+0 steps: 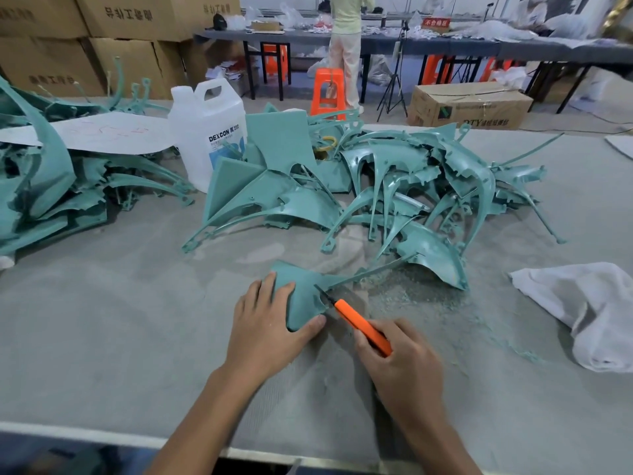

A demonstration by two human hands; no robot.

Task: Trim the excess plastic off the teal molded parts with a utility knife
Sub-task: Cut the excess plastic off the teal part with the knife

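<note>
A teal molded part (305, 293) lies on the grey table (120, 320) just in front of me, with a thin arm running up to the right. My left hand (270, 323) grips its near left side, fingers over the top and thumb against the lower edge. My right hand (400, 361) holds an orange utility knife (363, 325). The knife's blade tip touches the part's right edge. A large pile of teal parts (376, 186) sits behind, and a second pile (44, 186) lies at the far left.
A white plastic jug (209, 132) stands between the piles, beside a sheet of paper (102, 133). A white cloth (589, 310) lies at the right. Teal shavings (411, 289) litter the table right of the knife. A person stands at a far table, near cardboard boxes and orange stools.
</note>
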